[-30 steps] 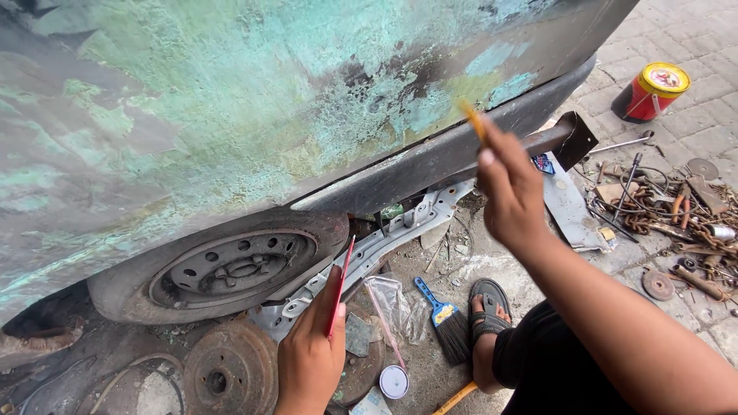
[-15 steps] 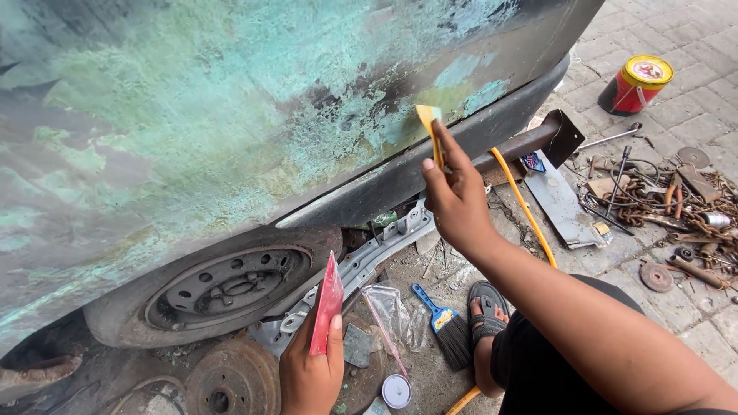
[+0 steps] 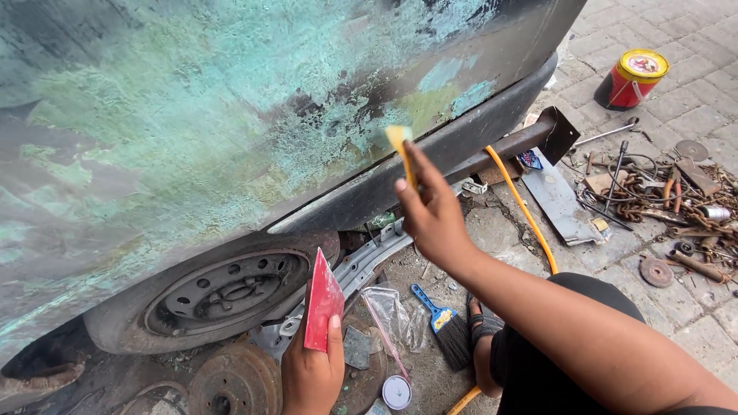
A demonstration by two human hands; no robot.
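Note:
My right hand (image 3: 432, 217) holds a yellow putty spreader (image 3: 400, 148) with its blade against the sanded, green and dark patchy car body panel (image 3: 231, 131), low on the panel above the sill. My left hand (image 3: 311, 374) grips a red flat plastic spreader (image 3: 322, 300), held upright near the wheel (image 3: 211, 296) that lies under the car body.
A brake drum (image 3: 234, 380) lies at the bottom left. A blue brush (image 3: 442, 323), a clear plastic bag (image 3: 392, 315) and a small white lid (image 3: 397, 392) lie on the ground. An orange hose (image 3: 523, 207) runs past a metal bar (image 3: 507, 146). A red can (image 3: 632, 78) and scrap metal parts (image 3: 669, 200) lie on the paving at right.
My right hand has moved left along the panel with the yellow spreader and now presses it on the panel. The left hand with the red spreader has risen slightly.

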